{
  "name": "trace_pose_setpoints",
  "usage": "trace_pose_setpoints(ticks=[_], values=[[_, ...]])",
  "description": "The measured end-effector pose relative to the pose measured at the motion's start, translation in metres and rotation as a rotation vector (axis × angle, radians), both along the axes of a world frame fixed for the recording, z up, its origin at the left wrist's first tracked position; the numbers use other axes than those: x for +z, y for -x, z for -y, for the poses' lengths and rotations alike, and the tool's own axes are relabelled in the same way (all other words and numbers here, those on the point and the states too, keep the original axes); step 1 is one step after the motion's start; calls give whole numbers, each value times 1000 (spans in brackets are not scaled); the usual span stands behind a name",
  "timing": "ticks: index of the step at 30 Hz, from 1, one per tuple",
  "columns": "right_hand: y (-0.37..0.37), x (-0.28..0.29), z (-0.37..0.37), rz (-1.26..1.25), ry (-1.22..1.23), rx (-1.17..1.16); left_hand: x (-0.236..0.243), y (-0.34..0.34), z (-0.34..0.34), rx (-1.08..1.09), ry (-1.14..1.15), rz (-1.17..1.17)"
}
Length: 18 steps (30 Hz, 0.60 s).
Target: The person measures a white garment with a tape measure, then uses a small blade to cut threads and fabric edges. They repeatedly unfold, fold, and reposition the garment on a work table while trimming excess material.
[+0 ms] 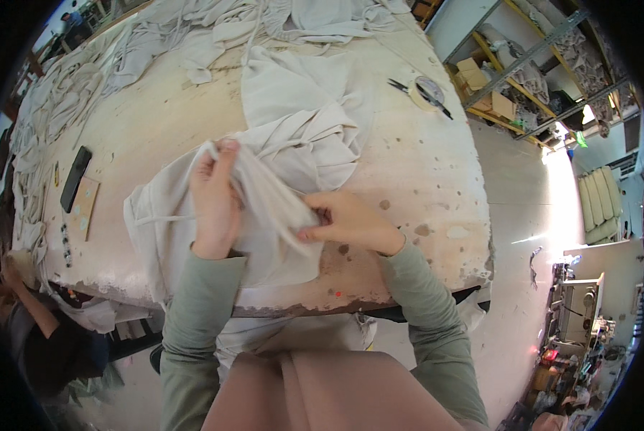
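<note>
A cream cloth garment lies loosely folded on the wooden table in front of me. My left hand pinches an edge of it near the middle and lifts it a little. To the right, my right hand has its fingers closed on a narrow strip of the same cloth, which stretches between the two hands and is blurred by motion. More of the cloth spreads away toward the far side in creased folds.
Scissors lie by a tape roll at the far right. A black phone-like object and small wooden board sit at left. Heaped cloth lines the far and left edges. A person works at lower left.
</note>
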State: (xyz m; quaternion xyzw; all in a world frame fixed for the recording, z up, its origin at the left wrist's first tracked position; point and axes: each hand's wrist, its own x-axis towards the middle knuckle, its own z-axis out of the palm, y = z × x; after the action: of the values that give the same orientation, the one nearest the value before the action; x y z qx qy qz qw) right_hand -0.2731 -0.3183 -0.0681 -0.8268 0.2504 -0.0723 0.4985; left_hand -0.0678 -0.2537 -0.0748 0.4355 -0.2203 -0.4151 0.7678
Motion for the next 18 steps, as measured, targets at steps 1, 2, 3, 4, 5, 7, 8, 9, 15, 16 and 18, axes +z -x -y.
trace_pose_setpoints(ticks=[1, 2, 3, 4, 5, 7, 8, 9, 15, 16, 18], values=[[2, -2, 5, 0, 78, 55, 2, -6, 1, 13, 11, -57], [6, -4, 12, 86, 59, -133, 4, -11, 2, 1, -10, -60], [8, -7, 22, 160, 43, -308, 6, -14, 2, -1, -30, -67], [11, -11, 33, 285, 55, -440, 7, -16, 2, 12, -64, -75], [13, -15, 51, 297, 258, -685, 8, -15, 2, -15, -53, -51], [26, -22, 92, 245, 709, -951, 8, -10, 1, -94, -83, 34], [35, -26, 111, 75, 864, -1057, 8, -7, 1, -132, -80, 69], [41, -32, 130, 53, 1156, -1009, 8, -4, 0, -141, -113, 108], [77, -38, 215, -505, 1238, -1085, 12, 2, -1, -205, -146, 161], [81, -37, 221, -492, 1074, -1038, 13, 1, 0, -209, -136, 139], [88, -36, 225, -466, 953, -972, 16, 0, -1, -191, -114, 128]])
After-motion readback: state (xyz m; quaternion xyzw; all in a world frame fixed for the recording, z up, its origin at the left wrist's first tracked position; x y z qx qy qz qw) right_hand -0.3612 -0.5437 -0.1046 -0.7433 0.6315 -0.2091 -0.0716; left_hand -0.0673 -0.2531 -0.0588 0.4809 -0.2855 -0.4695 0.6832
